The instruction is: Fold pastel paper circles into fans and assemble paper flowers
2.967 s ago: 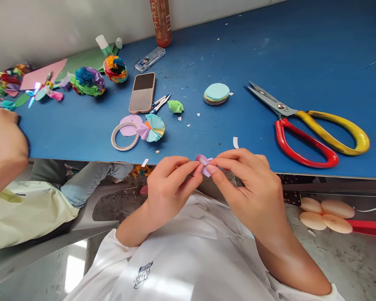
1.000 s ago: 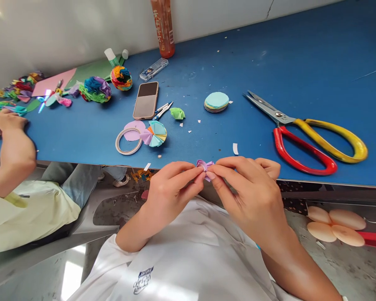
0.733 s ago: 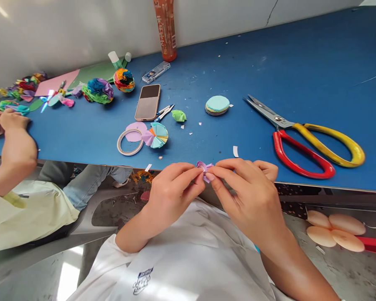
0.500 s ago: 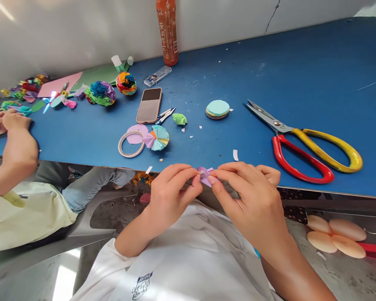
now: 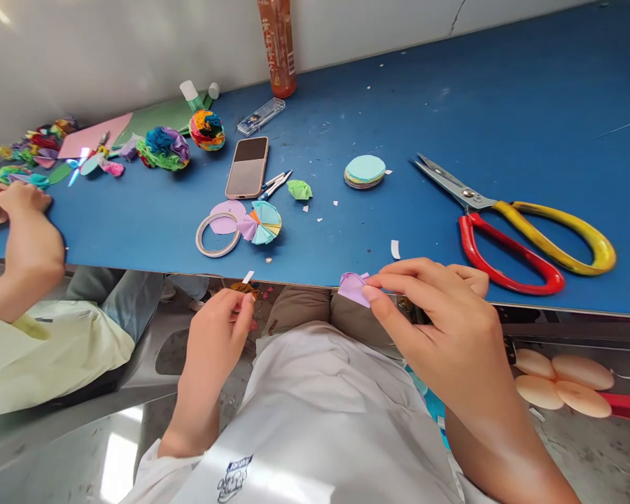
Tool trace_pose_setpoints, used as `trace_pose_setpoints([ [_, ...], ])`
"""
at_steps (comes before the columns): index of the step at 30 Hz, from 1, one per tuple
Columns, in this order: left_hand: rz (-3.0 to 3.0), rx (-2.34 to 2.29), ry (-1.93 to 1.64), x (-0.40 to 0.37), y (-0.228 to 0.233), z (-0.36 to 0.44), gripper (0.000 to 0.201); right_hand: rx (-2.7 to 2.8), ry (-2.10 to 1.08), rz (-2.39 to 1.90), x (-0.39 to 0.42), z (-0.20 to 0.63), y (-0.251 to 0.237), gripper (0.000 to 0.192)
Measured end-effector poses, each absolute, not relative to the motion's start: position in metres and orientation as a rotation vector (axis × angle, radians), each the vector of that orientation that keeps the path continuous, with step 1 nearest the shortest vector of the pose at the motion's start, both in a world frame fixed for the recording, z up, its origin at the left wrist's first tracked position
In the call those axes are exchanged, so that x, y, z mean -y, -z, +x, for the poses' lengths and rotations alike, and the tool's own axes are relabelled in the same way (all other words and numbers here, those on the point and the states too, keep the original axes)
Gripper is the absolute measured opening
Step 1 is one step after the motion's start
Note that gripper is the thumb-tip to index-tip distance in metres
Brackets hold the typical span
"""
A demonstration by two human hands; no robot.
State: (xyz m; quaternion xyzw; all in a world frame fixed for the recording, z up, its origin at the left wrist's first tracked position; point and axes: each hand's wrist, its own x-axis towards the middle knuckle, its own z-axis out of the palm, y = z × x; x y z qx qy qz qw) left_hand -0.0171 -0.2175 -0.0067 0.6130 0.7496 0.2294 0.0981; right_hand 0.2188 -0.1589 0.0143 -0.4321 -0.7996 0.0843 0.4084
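Note:
My right hand (image 5: pixel 441 315) pinches a small folded purple paper piece (image 5: pixel 353 287) between thumb and forefinger, just at the near edge of the blue table (image 5: pixel 451 98). My left hand (image 5: pixel 218 336) hangs lower, to the left and below the table edge, fingers loosely curled with nothing seen in them. On the table in front lie a fan of folded paper circles (image 5: pixel 262 222), a tape ring (image 5: pixel 217 235) over a pink circle, and a stack of cut paper circles (image 5: pixel 365 171).
Large red-and-yellow scissors (image 5: pixel 509 224) lie at the right. A phone (image 5: pixel 248 166), green paper wad (image 5: pixel 298 189), paper flower balls (image 5: pixel 162 147), glue sticks and an orange bottle (image 5: pixel 278 42) stand further back. Another person's hands (image 5: pixel 15 210) work at the far left.
My left hand has let go of the purple paper and dropped down to the left, below the table edge. My right hand alone keeps the paper, now partly unfolded.

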Motion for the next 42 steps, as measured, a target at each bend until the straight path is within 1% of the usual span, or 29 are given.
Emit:
trace_pose_setpoints([
  [3,1.744,-2.393,-0.551,0.216,0.005,-0.024,0.026,2.022,-0.253,-1.081,0.159,0.216,-0.015,0.008],
  [8,1.649,-2.339,-0.365,0.214,0.004,-0.033,0.03,2.032,-0.31,-1.06,0.16,0.214,-0.016,0.009],
  [10,1.591,-2.215,-0.463,0.214,0.004,-0.031,0.028,2.043,-0.351,-1.041,0.16,0.213,-0.016,0.01],
  [13,1.533,-1.871,-0.821,0.21,0.004,-0.016,0.028,2.065,-0.437,-1.009,0.16,0.21,-0.015,0.011],
  [15,1.517,-1.64,-0.974,0.206,0.004,-0.003,0.027,2.076,-0.499,-0.992,0.16,0.208,-0.014,0.011],
  [18,1.537,-1.403,-1.117,0.199,0.003,0.012,0.02,2.089,-0.573,-0.971,0.161,0.207,-0.013,0.01],
  [22,1.579,-1.289,-1.209,0.194,0.004,0.018,0.016,2.111,-0.616,-0.972,0.162,0.207,-0.013,0.013],
  [25,1.609,-1.26,-1.218,0.193,0.007,0.018,0.016,2.112,-0.581,-0.995,0.162,0.205,-0.011,0.015],
  [32,1.556,-1.337,-1.195,0.192,0.007,0.022,0.018,2.126,-0.362,-1.016,0.163,0.201,-0.009,0.017],
  [42,1.393,-1.369,-1.14,0.193,0.007,0.021,0.014,2.188,-0.265,-0.979,0.167,0.203,-0.007,0.015],
])
